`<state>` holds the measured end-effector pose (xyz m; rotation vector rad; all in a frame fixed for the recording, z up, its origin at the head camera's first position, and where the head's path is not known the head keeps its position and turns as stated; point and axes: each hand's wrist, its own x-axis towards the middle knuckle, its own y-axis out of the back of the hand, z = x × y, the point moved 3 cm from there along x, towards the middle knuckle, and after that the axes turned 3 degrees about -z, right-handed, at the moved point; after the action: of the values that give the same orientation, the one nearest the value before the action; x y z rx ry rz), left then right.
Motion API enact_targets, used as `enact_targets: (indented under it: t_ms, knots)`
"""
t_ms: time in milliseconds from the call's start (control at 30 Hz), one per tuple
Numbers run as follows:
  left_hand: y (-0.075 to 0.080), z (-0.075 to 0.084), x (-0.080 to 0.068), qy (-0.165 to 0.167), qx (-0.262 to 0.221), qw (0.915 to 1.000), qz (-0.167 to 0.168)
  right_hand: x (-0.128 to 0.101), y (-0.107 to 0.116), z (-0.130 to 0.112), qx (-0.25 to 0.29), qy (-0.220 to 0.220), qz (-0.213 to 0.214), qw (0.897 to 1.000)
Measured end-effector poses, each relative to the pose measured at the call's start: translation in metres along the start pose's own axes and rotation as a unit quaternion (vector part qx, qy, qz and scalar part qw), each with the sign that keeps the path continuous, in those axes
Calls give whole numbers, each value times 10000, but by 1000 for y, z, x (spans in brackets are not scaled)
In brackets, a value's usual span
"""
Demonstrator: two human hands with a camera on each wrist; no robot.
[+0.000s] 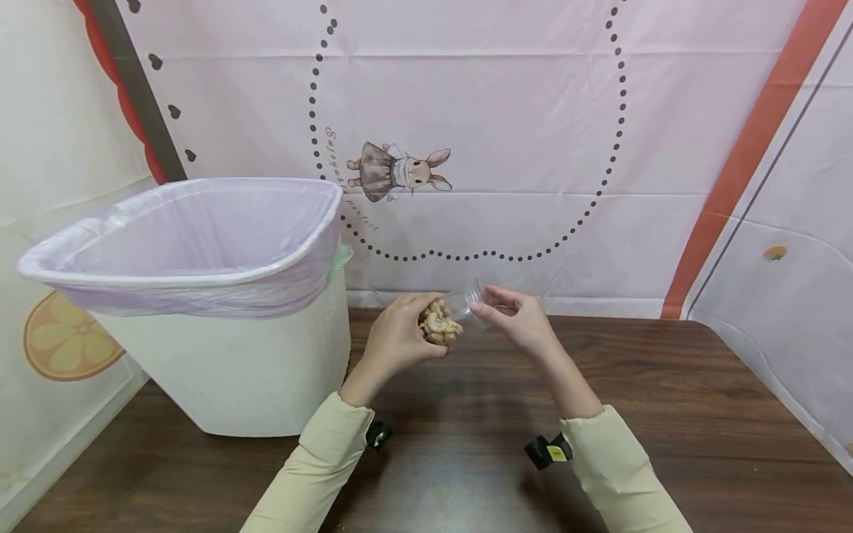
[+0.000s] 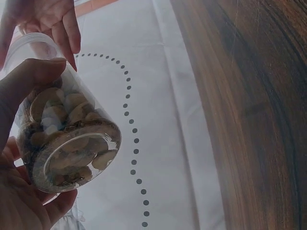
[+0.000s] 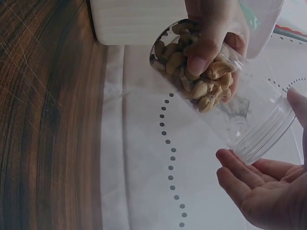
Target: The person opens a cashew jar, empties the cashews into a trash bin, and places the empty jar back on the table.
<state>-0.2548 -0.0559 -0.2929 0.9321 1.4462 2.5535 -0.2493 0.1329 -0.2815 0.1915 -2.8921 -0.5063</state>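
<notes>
A lined white bin (image 1: 220, 355) stands on the dark wooden table (image 1: 666, 429).

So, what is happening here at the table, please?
A person in pale yellow sleeves holds a clear plastic jar partly filled with cashew nuts above the dark wooden table. The left hand grips the jar at its base end, where the nuts lie. The jar is tilted on its side, and no lid shows on its threaded mouth. The right hand has its fingers at that mouth. A white waste bin lined with a pale purple bag stands on the table to the left.
</notes>
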Motion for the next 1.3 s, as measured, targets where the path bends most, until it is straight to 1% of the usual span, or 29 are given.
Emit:
enact_targets:
  t_ms: [167,467,767,933,1033,1200,1300]
  knots:
    - [0,-1,0,30,-180,9998,-57,0,0,1,194,103,-196,9996]
    - [-2,-3,1,70,-381,9992,-130,2,1,3,384,209,-378,9983]
    - [-4,-6,0,196,-350,9990,-207,4,1,6,565,278,-653,9959]
    - [-4,-5,-1,221,-354,9989,-214,5,1,6,403,337,-597,9968]
    - [-4,-5,0,214,-321,9990,-228,4,2,6,247,269,-525,9980]
    - [-3,-4,2,160,-27,9996,-209,3,3,3,137,66,-378,9992]
    - [-3,-3,4,108,132,9998,-136,4,3,3,207,-103,-264,9994]
